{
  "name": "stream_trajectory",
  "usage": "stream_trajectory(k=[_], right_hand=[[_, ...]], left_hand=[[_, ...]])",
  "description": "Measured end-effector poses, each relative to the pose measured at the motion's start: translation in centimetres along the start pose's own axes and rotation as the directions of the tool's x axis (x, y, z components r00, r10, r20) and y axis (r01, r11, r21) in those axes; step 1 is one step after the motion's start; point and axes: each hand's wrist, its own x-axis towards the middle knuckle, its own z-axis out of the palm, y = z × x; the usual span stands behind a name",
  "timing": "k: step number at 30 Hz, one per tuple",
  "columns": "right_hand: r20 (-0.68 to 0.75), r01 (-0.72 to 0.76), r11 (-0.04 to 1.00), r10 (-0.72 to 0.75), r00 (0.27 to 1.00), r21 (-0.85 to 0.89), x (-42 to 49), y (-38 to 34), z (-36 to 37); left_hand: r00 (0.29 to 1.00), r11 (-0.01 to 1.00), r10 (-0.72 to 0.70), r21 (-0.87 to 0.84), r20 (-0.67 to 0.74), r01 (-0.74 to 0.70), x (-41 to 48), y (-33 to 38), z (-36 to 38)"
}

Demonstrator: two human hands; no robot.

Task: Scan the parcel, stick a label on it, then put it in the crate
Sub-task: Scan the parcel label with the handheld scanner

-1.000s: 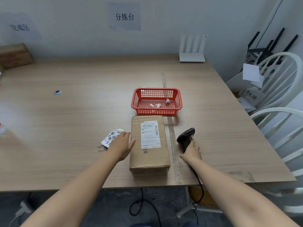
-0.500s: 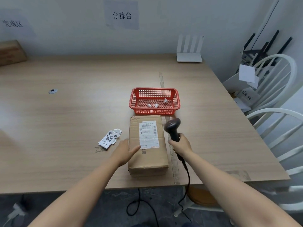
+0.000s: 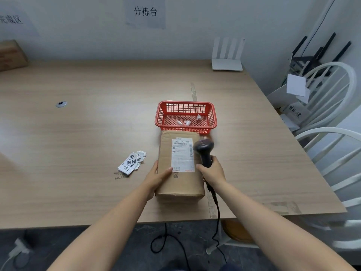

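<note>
A brown cardboard parcel (image 3: 180,183) lies flat near the table's front edge, with a white shipping label (image 3: 182,155) on its top. My left hand (image 3: 156,178) rests open against the parcel's left side, thumb on top. My right hand (image 3: 212,172) grips a black corded barcode scanner (image 3: 203,149), whose head hangs over the right edge of the shipping label. A red mesh crate (image 3: 186,116) stands just behind the parcel, with small white bits inside. A pile of printed label stickers (image 3: 132,162) lies to the parcel's left.
The wooden table (image 3: 78,133) carries a white router (image 3: 227,55) at the back right and a cardboard box (image 3: 11,55) at the far left. White chairs (image 3: 332,106) with papers stand off the right edge. The scanner cable (image 3: 215,222) hangs over the front edge.
My right hand lifted the scanner off the table and swung it left, over the parcel's label. My left hand slid back along the parcel's left side.
</note>
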Motion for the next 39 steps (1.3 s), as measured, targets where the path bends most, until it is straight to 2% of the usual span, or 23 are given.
stream_trajectory(k=[6, 13, 19, 23, 29, 34, 39], right_hand=[[-0.064, 0.064, 0.994, -0.059, 0.996, 0.084, 0.4, -1.3, -1.3], [-0.097, 0.135, 0.978, -0.121, 0.988, 0.16, 0.0, -3.3, -2.5], [-0.081, 0.231, 0.971, -0.226, 0.971, 0.061, -1.1, -4.3, -4.0], [0.018, 0.294, 0.952, -0.296, 0.955, 0.079, -3.4, -6.0, -4.4], [0.196, 0.178, 0.972, -0.206, 0.959, 0.152, -6.4, -7.4, -3.4], [0.148, 0.097, 0.977, -0.126, 0.981, 0.188, -7.2, -7.1, -2.9], [0.108, 0.129, 0.975, -0.15, 0.983, 0.18, -7.5, -7.0, -3.2]], left_hand=[[0.98, 0.986, 0.045, -0.169, 0.194, -0.012, 0.4, 0.9, -1.2], [0.957, 0.934, 0.17, -0.349, 0.233, -0.08, 0.0, 1.5, -0.8], [0.974, 0.971, 0.126, -0.222, 0.187, -0.083, -0.2, 1.3, -0.5], [0.976, 0.98, 0.103, -0.188, 0.191, -0.067, -0.4, 1.5, -0.3], [0.978, 0.988, 0.077, -0.149, 0.193, -0.049, -0.1, 2.0, 0.2], [0.976, 0.982, 0.106, -0.177, 0.192, -0.072, -0.2, 2.5, 0.7], [0.972, 0.979, 0.129, -0.182, 0.197, -0.093, -0.4, 2.8, 0.8]])
